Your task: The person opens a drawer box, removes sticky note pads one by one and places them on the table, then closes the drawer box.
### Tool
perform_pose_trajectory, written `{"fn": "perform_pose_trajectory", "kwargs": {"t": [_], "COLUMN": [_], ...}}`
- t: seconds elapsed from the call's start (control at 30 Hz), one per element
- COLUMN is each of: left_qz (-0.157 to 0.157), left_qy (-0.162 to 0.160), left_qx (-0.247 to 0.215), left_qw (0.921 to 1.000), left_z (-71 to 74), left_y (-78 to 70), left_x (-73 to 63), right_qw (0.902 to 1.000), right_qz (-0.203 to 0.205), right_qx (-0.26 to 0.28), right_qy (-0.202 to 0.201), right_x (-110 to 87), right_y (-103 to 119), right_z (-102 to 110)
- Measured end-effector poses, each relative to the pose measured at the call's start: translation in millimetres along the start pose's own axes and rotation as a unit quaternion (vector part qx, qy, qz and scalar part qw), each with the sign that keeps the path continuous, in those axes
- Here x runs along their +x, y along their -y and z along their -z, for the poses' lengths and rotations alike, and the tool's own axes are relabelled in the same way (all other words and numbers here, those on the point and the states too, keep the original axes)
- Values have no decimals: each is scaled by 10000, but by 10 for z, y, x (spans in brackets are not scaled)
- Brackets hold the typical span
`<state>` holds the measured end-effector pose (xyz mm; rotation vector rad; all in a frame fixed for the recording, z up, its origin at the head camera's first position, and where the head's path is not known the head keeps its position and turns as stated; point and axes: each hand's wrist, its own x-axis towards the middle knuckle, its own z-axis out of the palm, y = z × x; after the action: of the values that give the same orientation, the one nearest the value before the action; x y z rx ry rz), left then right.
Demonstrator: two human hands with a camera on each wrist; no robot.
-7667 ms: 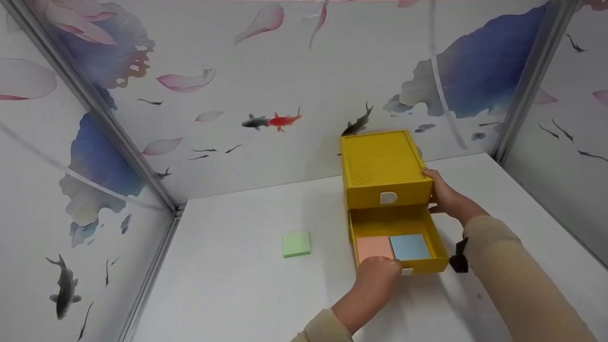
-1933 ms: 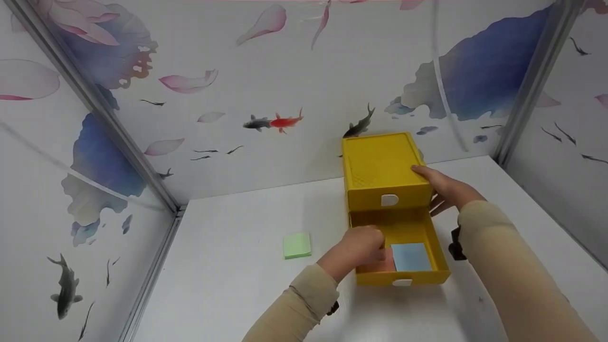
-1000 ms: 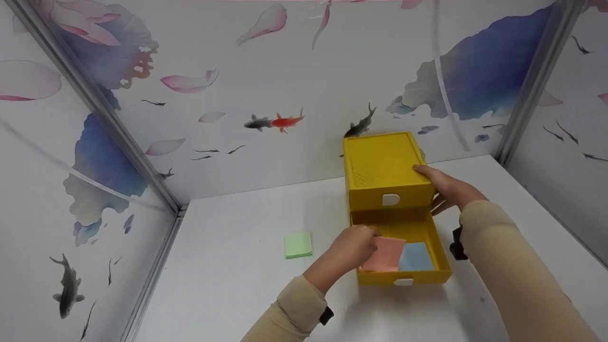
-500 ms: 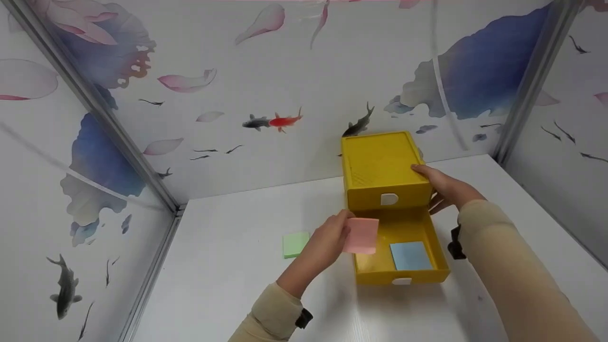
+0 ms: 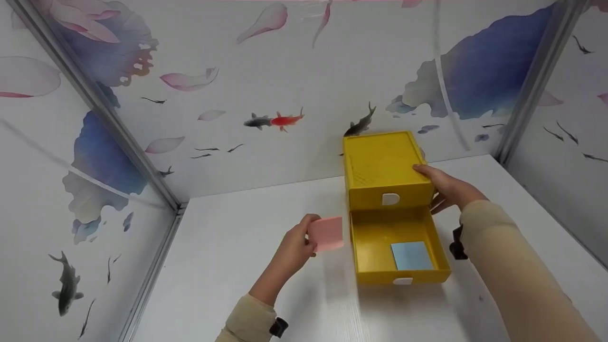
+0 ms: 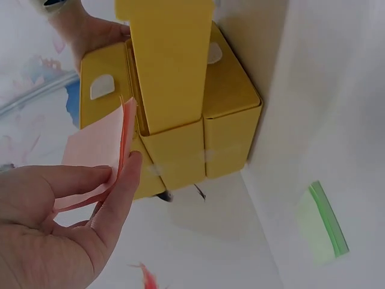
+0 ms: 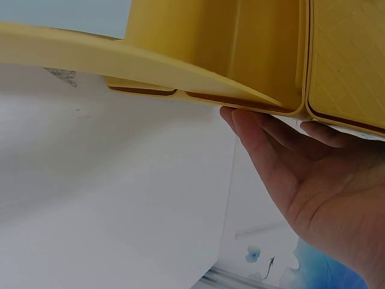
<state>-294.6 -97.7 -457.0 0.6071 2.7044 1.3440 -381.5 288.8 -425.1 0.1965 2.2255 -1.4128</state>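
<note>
My left hand (image 5: 292,244) pinches a pink sticky-note pad (image 5: 328,233) between thumb and fingers, above the table just left of the yellow drawer box (image 5: 384,161). One drawer (image 5: 373,237) of the box is pulled out. A blue sticky-note pad (image 5: 412,255) lies in its front right part. At the box's right side is my right hand (image 5: 451,187), thumb on the top edge and fingers against the side wall. A green sticky-note pad (image 6: 325,223) lies on the table in the left wrist view; in the head view my left hand hides it.
The left wrist view shows three stacked drawers, the middle one out and a closed one with a white tab (image 6: 215,53) below it. The white table (image 5: 228,247) meets printed wall panels (image 5: 266,80) at the back and sides. The box stands close to the back panel.
My left hand let go of the drawer front, took the pink pad out of the drawer and carried it left, past the drawer's left wall. My right thumb shifted onto the box's top.
</note>
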Motion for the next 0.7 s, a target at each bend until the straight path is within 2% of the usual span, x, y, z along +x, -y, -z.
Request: {"fn": "perform_pose_trajectory", "kwargs": {"t": [0.17,0.27,0.37,0.5,0.6,0.7], "left_qz": [73,264,607,1214,1544,1843], "left_qy": [-322,-569,-948,-1426,-1616,-1654], "left_qx": [-34,87,273,303,101,-157], "left_qw": [9994,9980,9933,9818,9746,9687], "left_z": [114,185,253,329,373,406], "left_y": [196,299,401,549,671,794], "left_x": [-75,-99,-114,-125,-135,-144], "right_qw": [10000,10000,10000,10000,9999,9999], "right_qz": [-11,-10,2,-2,-16,-27], "right_qx": [37,2,-37,-70,-89,-104], "right_qy": [-1,4,-6,-41,-66,-88], "right_x": [2,-2,-12,-31,-45,-50], "right_y": [-11,-11,-10,-3,1,1], "right_z": [10,11,9,4,-1,-4]}}
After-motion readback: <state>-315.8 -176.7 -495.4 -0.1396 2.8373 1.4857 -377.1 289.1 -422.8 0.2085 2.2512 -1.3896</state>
